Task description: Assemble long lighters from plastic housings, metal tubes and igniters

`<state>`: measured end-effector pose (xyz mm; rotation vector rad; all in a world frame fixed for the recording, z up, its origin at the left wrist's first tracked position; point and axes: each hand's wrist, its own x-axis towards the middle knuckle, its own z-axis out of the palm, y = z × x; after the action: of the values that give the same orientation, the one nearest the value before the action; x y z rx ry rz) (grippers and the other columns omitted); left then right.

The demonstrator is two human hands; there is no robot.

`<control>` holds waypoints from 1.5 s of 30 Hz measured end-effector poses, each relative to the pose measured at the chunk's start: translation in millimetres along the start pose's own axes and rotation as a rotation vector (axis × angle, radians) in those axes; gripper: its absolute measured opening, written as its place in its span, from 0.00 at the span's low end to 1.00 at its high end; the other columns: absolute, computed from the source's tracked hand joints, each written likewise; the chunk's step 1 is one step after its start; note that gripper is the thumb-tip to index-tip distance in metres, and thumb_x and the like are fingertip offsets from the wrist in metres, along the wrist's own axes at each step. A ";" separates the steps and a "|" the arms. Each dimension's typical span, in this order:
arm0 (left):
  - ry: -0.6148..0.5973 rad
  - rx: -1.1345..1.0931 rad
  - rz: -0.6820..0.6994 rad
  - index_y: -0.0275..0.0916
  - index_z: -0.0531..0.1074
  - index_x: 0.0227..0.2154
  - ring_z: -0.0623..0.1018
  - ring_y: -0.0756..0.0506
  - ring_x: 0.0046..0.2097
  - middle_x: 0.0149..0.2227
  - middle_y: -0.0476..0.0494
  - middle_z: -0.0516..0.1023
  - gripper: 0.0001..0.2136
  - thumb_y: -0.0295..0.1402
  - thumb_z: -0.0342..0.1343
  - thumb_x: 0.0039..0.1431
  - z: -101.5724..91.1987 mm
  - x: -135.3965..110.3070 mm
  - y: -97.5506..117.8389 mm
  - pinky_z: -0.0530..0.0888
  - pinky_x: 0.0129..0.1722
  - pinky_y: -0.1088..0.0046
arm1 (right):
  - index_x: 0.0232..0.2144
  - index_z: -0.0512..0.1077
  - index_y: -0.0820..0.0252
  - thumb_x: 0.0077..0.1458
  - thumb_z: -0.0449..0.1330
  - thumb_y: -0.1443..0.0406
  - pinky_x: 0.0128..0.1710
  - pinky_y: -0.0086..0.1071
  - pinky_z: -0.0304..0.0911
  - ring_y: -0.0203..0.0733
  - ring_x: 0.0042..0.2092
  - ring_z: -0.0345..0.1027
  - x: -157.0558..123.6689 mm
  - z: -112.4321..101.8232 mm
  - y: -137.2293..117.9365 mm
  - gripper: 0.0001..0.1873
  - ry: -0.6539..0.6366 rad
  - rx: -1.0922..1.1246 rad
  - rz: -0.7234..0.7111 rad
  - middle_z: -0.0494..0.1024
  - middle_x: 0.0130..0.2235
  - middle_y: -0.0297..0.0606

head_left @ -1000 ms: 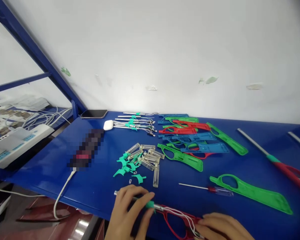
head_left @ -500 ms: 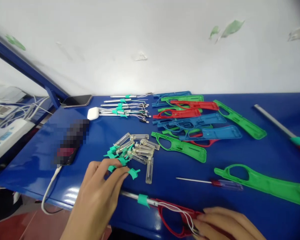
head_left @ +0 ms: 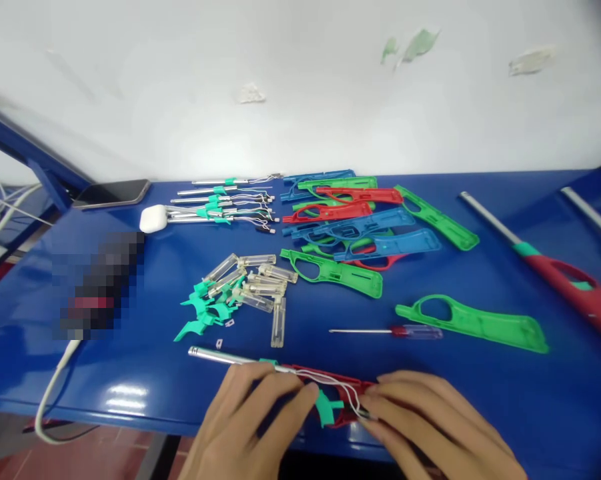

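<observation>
A blue tabletop [head_left: 155, 280] carries a screwdriver [head_left: 416, 332], red, green and blue lighter casing halves [head_left: 360, 277], clear fuel tanks [head_left: 279, 323], teal triggers [head_left: 199, 327], wired metal tubes [head_left: 214, 199], a white earbud case [head_left: 153, 219] and a smartphone [head_left: 113, 193]

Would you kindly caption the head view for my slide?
Left hand holding a curved green plastic piece at a red plastic shell; right hand touching the shell.

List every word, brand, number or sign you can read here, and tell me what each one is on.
No text can be read anywhere.
Dark device on the left: pixelated, so anything on it is unreadable.
Red gun-shaped tool at far right: a tiny pale mark, too small to read.
Red shell and green piece in front: no lettering visible.
</observation>
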<state>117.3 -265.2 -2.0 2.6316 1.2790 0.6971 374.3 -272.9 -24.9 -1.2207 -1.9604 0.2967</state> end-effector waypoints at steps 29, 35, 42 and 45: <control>0.099 -0.108 0.077 0.41 0.79 0.49 0.75 0.46 0.35 0.38 0.46 0.82 0.16 0.17 0.54 0.68 27.7 -1.3 -5.8 0.76 0.40 0.67 | 0.45 0.85 0.46 0.67 0.66 0.65 0.37 0.31 0.82 0.45 0.46 0.80 -20.0 -1.0 0.9 0.09 -0.099 0.319 0.215 0.87 0.39 0.36; 0.123 -0.097 0.143 0.39 0.77 0.47 0.70 0.46 0.37 0.37 0.46 0.79 0.17 0.13 0.51 0.67 30.2 9.2 -6.8 0.73 0.38 0.69 | 0.45 0.87 0.45 0.67 0.67 0.64 0.37 0.32 0.81 0.43 0.43 0.81 -8.7 -5.0 0.3 0.09 -0.085 0.236 0.114 0.88 0.37 0.35; 0.161 -0.057 0.200 0.39 0.77 0.47 0.68 0.46 0.36 0.36 0.45 0.77 0.17 0.14 0.48 0.69 41.1 6.8 -10.2 0.70 0.36 0.69 | 0.35 0.86 0.53 0.68 0.66 0.59 0.38 0.30 0.80 0.40 0.39 0.81 -3.0 -4.1 -2.6 0.10 0.022 0.134 0.044 0.87 0.33 0.32; 0.161 -0.067 0.193 0.38 0.77 0.48 0.68 0.45 0.37 0.38 0.45 0.78 0.17 0.14 0.49 0.69 43.5 3.4 -10.9 0.70 0.38 0.69 | 0.34 0.84 0.53 0.68 0.66 0.59 0.39 0.29 0.80 0.40 0.39 0.81 -4.1 -2.4 -2.5 0.11 0.038 0.124 0.048 0.87 0.32 0.31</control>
<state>131.5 -252.3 -42.7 2.7152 1.0254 0.9805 375.4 -278.1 -23.9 -1.1861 -1.8538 0.4107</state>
